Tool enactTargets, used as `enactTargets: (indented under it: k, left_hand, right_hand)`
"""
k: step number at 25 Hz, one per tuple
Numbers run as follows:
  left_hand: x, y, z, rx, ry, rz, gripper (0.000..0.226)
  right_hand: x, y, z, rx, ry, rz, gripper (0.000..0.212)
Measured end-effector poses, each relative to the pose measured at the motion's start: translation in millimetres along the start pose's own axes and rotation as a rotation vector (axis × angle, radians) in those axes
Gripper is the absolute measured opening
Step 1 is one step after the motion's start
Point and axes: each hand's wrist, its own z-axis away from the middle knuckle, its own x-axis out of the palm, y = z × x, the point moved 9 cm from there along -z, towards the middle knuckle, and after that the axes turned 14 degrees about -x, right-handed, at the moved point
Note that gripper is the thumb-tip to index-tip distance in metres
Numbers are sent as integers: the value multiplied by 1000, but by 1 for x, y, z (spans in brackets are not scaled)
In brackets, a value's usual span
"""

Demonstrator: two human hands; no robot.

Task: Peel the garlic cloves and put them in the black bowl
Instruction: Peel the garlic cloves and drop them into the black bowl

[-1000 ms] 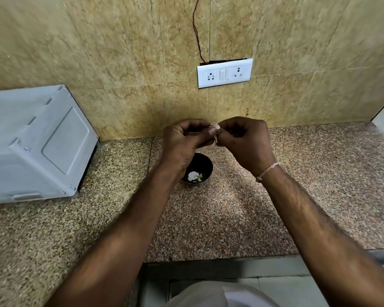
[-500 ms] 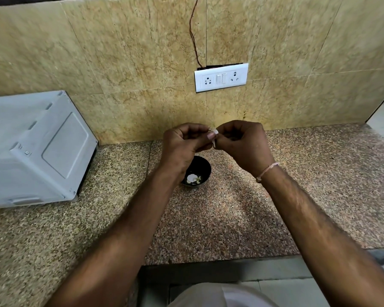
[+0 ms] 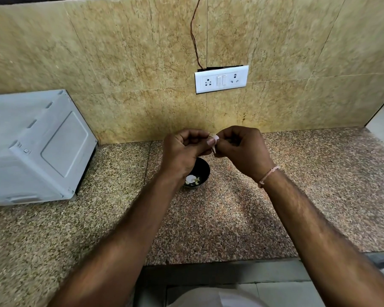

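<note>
Pale garlic clove (image 3: 214,144) pinched between left hand (image 3: 185,151) and right hand (image 3: 242,151), just above black bowl (image 3: 201,173) on desk (image 3: 275,207). Risk: slick clove slips, misses bowl.

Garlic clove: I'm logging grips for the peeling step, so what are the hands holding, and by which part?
Both hands pinch one garlic clove above the black bowl: left hand and right hand at its sides, its lower tip showing.
</note>
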Motion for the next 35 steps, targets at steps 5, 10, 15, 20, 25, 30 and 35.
enactTargets:
  k: [5,10,15,20,25,30,35]
  left_hand:
    - [1,-1,-1,-11,-9,-11,17]
    - [1,-4,1,-25,-31,16,21]
    - [2,-4,-2,-34,-41,15,19]
    - [4,-5,-2,-37,-57,15,17]
    - [4,-11,0,-42,-20,1,27]
    - [2,-14,2,-61,1,11,39]
    - [2,-17,-1,-110,-27,78,29]
  right_hand:
    - [0,6,2,23,54,-88,11]
    - [0,9,2,7,8,-165,14]
    - [-3,8,3,-15,-8,-232,15]
    - [0,11,5,-8,-14,-233,12]
    - [5,13,10,-10,13,-218,11]
    - [7,20,14,47,77,-283,7]
    - [12,21,13,73,51,-340,11]
